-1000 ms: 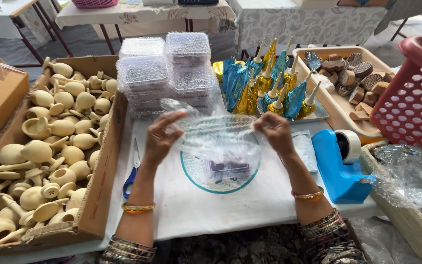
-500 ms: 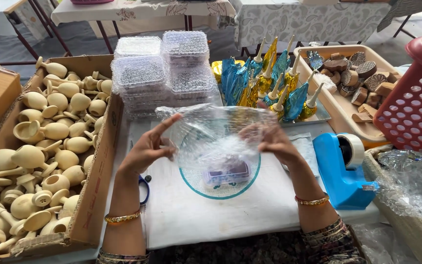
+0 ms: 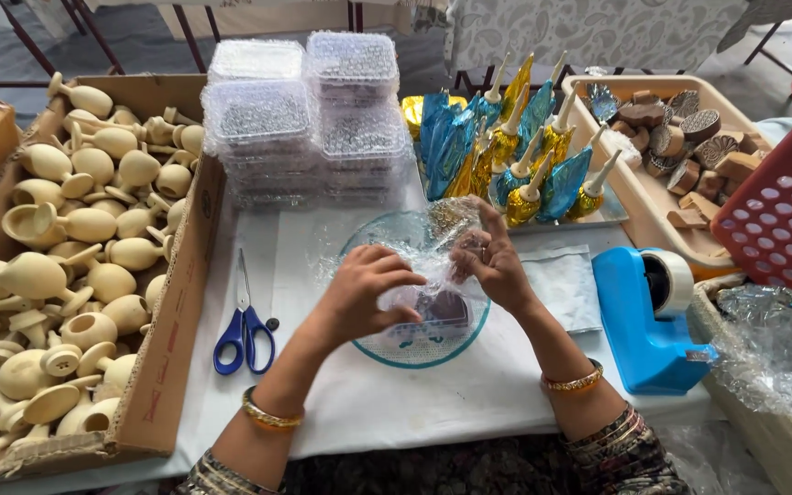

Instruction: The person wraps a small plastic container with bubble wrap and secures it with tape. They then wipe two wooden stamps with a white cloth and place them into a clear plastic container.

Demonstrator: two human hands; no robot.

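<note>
Cellophane, clear and crinkled [image 3: 414, 266], lies bunched between both hands over the round glass plate [image 3: 387, 344], left-hand fingers [image 3: 396, 275] and right-hand fingers [image 3: 471, 257] pinching it from opposite sides.

Both my hands bent in over the round glass plate [image 3: 414, 344].

My left hand [image 3: 368, 298] lies palm-down across the plate's middle, fingers curled and pressing. My right hand [image 3: 492, 266] sits just beside it over the plate's far right edge, fingertips pinched together in a tight grip. Both forearms angle inward from the plate's near side, wrists bangled.
</note>
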